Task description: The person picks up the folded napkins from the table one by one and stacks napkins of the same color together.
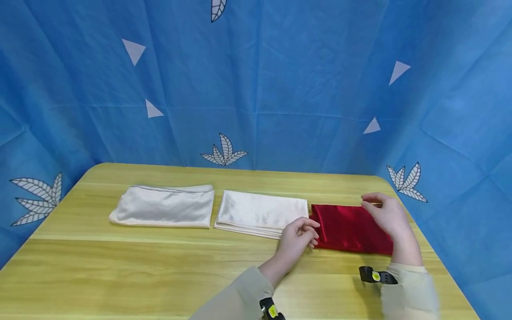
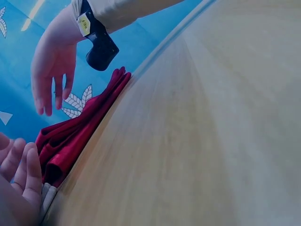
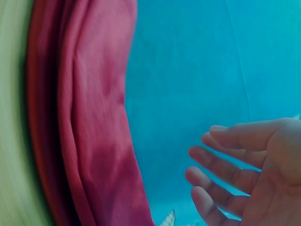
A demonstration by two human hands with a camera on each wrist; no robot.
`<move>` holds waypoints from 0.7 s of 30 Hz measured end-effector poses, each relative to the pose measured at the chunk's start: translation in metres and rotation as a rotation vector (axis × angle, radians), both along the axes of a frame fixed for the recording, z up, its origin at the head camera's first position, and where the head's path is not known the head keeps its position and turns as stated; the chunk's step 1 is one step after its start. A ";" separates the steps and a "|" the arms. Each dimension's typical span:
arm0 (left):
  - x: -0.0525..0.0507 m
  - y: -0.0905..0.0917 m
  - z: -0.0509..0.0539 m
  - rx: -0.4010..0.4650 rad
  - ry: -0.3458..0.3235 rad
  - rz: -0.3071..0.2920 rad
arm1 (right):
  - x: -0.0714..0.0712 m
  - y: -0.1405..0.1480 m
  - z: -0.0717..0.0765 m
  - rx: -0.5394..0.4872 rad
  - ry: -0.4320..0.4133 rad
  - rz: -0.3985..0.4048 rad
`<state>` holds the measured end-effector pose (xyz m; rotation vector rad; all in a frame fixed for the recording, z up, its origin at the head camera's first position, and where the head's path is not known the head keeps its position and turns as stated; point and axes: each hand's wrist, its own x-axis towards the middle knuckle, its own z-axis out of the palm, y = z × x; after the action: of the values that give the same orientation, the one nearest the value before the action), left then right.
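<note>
A folded red satin cloth [image 1: 352, 229] lies at the right of the table, its stacked layers visible in the left wrist view. Beside its left edge is my left hand [image 1: 297, 238], fingers loosely bent and holding nothing; whether the fingertips touch the cloth I cannot tell. My right hand [image 1: 386, 215] hovers over the cloth's right part. In the right wrist view the right fingers [image 3: 221, 165] are spread and relaxed, apart from the red cloth [image 3: 101, 108]. A folded cream-white satin cloth [image 1: 262, 211] sits just left of the red one, partly behind my left hand.
Farther left on the wooden table [image 1: 132, 271] lies a folded silvery-white satin cloth [image 1: 166, 206]. A blue curtain [image 1: 300, 80] with leaf and triangle prints hangs behind the table and along its sides. Both wrists wear black straps.
</note>
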<state>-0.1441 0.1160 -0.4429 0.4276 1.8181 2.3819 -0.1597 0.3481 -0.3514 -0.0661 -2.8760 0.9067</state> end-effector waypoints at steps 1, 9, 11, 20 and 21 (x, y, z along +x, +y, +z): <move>0.000 -0.001 0.000 -0.009 -0.002 -0.005 | -0.001 -0.004 0.000 -0.005 -0.002 0.012; -0.001 -0.023 0.008 -0.015 0.016 -0.030 | -0.007 -0.026 -0.006 -0.015 0.010 0.083; 0.001 -0.034 0.016 -0.020 0.032 -0.036 | -0.009 -0.031 -0.007 -0.014 0.019 0.104; -0.007 -0.092 0.012 -0.041 0.062 0.000 | -0.014 -0.059 -0.016 -0.072 0.014 0.184; -0.010 -0.099 0.008 -0.040 0.061 0.006 | -0.014 -0.062 -0.017 -0.084 0.012 0.190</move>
<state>-0.1539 0.0172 -0.4353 0.4963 1.8917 2.3573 -0.1742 0.2860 -0.3687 0.2066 -2.8691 1.0566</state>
